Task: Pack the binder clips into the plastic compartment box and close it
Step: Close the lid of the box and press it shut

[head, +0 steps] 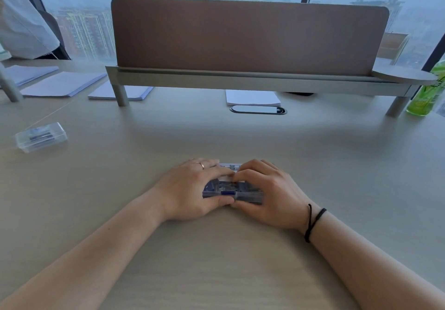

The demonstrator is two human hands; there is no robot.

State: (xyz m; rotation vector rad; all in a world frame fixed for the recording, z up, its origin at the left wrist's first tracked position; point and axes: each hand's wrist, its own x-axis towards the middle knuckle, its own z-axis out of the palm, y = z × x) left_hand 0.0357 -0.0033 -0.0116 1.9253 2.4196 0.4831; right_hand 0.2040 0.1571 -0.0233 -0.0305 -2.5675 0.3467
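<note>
A small clear plastic compartment box (245,190) lies on the desk in front of me, with dark blue binder clips showing through its wall. My left hand (190,189) grips its left side, fingers over the top and thumb along the front edge. My right hand (267,191) grips the right side the same way, fingers curled over the lid. Both thumbs meet at the front, near a blue latch. Most of the lid is hidden under my fingers, so I cannot tell whether it is fully down.
A second clear plastic box (41,137) with dark contents sits at the far left. Paper stacks (62,84) lie under a raised shelf with a brown divider panel (248,35). A green bottle (426,93) stands at the right edge. A cable grommet (257,109) is in the desk.
</note>
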